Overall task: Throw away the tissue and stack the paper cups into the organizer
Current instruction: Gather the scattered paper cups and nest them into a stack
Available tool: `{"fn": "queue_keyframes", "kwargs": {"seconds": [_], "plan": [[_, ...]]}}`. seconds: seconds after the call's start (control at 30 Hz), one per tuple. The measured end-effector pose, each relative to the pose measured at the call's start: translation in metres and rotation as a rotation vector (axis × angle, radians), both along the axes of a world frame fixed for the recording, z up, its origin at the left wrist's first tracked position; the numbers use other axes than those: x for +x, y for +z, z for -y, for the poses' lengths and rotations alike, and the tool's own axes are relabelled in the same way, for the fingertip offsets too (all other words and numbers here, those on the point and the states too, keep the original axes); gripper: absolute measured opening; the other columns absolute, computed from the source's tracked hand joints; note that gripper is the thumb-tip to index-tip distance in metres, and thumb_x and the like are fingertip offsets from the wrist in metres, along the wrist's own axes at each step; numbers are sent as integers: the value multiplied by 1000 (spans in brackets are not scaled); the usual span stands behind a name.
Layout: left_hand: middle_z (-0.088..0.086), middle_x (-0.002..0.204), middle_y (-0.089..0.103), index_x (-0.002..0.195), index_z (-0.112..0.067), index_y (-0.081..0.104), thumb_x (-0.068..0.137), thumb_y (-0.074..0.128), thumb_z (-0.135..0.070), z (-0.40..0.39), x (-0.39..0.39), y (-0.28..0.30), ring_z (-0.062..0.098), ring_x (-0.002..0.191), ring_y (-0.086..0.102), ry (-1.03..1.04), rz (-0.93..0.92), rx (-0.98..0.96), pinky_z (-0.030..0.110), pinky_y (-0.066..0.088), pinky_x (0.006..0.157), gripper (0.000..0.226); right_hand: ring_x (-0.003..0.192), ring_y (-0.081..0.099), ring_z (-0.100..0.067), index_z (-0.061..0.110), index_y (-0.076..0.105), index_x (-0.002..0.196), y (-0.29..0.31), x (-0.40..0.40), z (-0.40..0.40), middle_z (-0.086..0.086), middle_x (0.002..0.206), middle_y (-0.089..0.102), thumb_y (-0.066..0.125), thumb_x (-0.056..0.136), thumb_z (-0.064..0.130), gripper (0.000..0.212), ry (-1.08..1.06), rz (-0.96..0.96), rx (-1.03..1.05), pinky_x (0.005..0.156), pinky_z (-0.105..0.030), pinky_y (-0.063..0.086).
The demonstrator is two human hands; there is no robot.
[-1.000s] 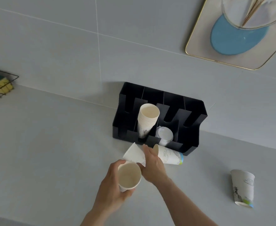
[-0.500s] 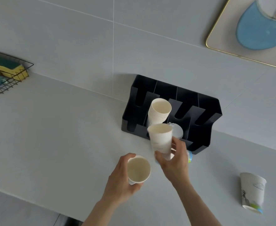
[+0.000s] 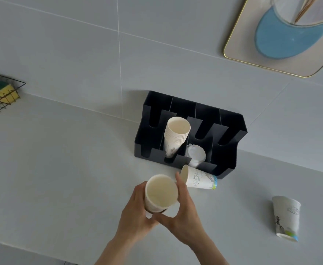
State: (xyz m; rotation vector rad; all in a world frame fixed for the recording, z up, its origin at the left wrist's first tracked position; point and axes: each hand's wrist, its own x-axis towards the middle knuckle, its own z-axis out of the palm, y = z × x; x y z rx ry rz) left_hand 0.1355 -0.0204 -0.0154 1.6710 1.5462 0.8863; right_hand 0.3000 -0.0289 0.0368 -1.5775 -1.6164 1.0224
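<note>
Both hands hold two nested paper cups (image 3: 161, 194) just in front of the black organizer (image 3: 231, 150). My left hand (image 3: 135, 213) wraps the left side and bottom, my right hand (image 3: 183, 213) the right side. A stack of several cups (image 3: 176, 136) leans in the organizer's second slot. White lids (image 3: 196, 154) fill the slot beside it. One printed cup (image 3: 199, 178) lies on its side against the organizer's front. Another printed cup (image 3: 286, 217) lies at the right. No tissue is visible.
A black wire basket (image 3: 4, 96) with yellow sponges stands at the left edge by the wall. A gold-rimmed tray (image 3: 239, 50) with a blue shape and a clear vessel shows at the upper right. The grey counter (image 3: 61, 169) ends near the bottom left.
My right hand lifted a cup from the counter and set it into the cup in my left hand. Both hands now grip the nested pair together.
</note>
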Motion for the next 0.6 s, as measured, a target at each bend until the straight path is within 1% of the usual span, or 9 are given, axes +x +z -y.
{"fn": "queue_keyframes", "kwargs": {"seconds": [0.03, 0.1, 0.17, 0.23, 0.33, 0.4, 0.5, 0.53, 0.6], "plan": [[-29, 131, 46, 134, -47, 30, 60, 85, -55, 0, 0, -1, 3, 113, 57, -1, -1, -3, 24, 57, 81, 92, 139, 46, -1, 38, 13, 161, 0, 1, 0, 17, 149, 46, 91, 66, 36, 123, 20, 5, -5, 111, -24, 44], [-29, 130, 47, 135, -47, 27, 59, 87, -53, -1, -1, -3, 5, 113, 59, -1, 7, -3, 24, 59, 80, 97, 138, 47, 1, 35, 12, 162, 1, 5, -1, 19, 152, 43, 90, 69, 41, 121, 51, 23, 3, 109, -21, 44], [-30, 130, 47, 137, -51, 21, 58, 89, -47, -2, -2, -3, 6, 111, 60, 9, 32, -18, 26, 60, 82, 104, 134, 51, 0, 30, 26, 160, 1, 6, -3, 20, 148, 48, 86, 75, 43, 105, 81, 79, 28, 108, -25, 49], [-34, 127, 45, 141, -55, 15, 58, 90, -44, -2, -2, -2, 5, 108, 59, 1, 40, -40, 24, 58, 84, 112, 130, 53, 0, 27, 39, 156, -2, 5, -3, 21, 144, 52, 80, 82, 48, 87, 108, 165, 46, 107, -31, 51], [-38, 126, 42, 141, -61, 9, 59, 90, -42, -2, -2, -1, 3, 106, 59, -10, 36, -34, 17, 54, 84, 117, 128, 55, 0, 27, 45, 152, -6, 3, -4, 20, 143, 53, 74, 84, 50, 77, 88, 206, 43, 105, -33, 52], [-39, 130, 42, 139, -63, 14, 60, 89, -40, -2, -2, -2, 1, 112, 56, -17, 36, -31, 13, 49, 86, 112, 128, 55, 0, 29, 45, 152, -8, 3, -5, 21, 144, 53, 73, 84, 52, 77, 78, 242, 43, 106, -30, 51], [-41, 134, 38, 138, -62, 22, 62, 88, -41, -3, -2, -3, -4, 116, 52, -42, 24, -25, 12, 46, 88, 102, 130, 51, 3, 31, 41, 154, -4, 7, -6, 26, 147, 49, 71, 87, 55, 78, 111, 308, 36, 108, -21, 43], [-40, 135, 39, 140, -58, 25, 62, 88, -43, -4, -1, -3, -6, 116, 52, -49, 33, -30, 12, 46, 88, 101, 128, 50, 4, 32, 42, 153, -1, 9, -9, 27, 145, 48, 71, 87, 54, 76, 119, 317, 27, 108, -21, 42], [-38, 135, 41, 141, -52, 29, 60, 90, -46, -7, 0, -3, -14, 113, 49, -51, 52, -33, 13, 45, 88, 103, 122, 56, -1, 31, 52, 146, 4, 16, -19, 28, 136, 53, 73, 89, 51, 64, 63, 294, -5, 105, -25, 47]]}}
